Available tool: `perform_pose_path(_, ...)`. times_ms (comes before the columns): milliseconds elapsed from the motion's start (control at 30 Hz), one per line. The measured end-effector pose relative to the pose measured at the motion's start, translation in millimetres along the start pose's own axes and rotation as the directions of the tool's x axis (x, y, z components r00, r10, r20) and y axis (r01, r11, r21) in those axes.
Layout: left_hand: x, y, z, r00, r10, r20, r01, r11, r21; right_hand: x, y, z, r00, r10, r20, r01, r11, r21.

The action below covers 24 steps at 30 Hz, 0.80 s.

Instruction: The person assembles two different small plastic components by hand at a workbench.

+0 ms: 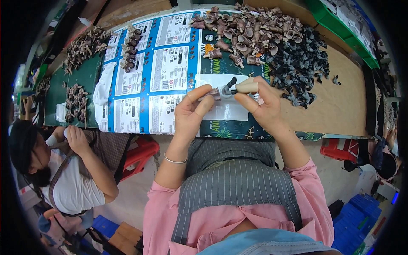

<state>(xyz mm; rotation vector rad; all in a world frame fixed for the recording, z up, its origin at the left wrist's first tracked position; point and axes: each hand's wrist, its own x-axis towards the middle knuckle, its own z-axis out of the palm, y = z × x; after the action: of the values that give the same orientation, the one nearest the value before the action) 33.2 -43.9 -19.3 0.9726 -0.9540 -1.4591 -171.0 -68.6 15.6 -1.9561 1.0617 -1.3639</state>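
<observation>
My left hand (190,112) is closed in a pinch on a small brown hollow plastic toy part (216,94). Facing it, my right hand (267,106) grips a black-and-grey toy animal piece (229,88) between thumb and fingers; pale covers sit on some of its fingertips. The two pieces are close together, and I cannot tell whether they touch. Both are held above a white sheet (229,112) on the table. Just beyond my hands lies a pile of brown hollow toy parts (244,34). A heap of black-and-grey pieces (295,63) is to its right.
Printed sheets (165,80) cover the table's middle. Rows of joined brown toys (129,49) and further small parts (76,102) lie left. A green bin (340,27) stands far right. A co-worker (72,170) sits at left by a red stool (142,155).
</observation>
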Motion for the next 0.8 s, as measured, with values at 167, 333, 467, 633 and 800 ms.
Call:
perform_pose_path(167,4,5,3,0.966,-0.248,0.069,0.254,0.875,-0.412,3,-10,7,0.991,0.025,0.130,-0.037,0.995,0.091)
perform_pose_path(333,-4,3,3,0.972,-0.184,-0.148,0.135,0.947,-0.292,6,-15,31,0.989,-0.028,0.142,0.007,0.989,0.150)
perform_pose_path(467,-8,-2,-15,0.969,-0.238,-0.061,0.161,0.802,-0.576,0,-20,53,0.994,-0.036,0.099,0.028,0.996,0.088)
perform_pose_path(633,-11,19,-37,0.980,0.155,-0.122,-0.143,0.984,0.102,-7,-21,82,0.965,0.030,0.260,0.007,0.990,-0.140)
perform_pose_path(800,-15,29,-57,0.957,0.289,-0.004,-0.193,0.648,0.737,3,-30,80,0.895,0.040,0.444,0.101,0.952,-0.290)
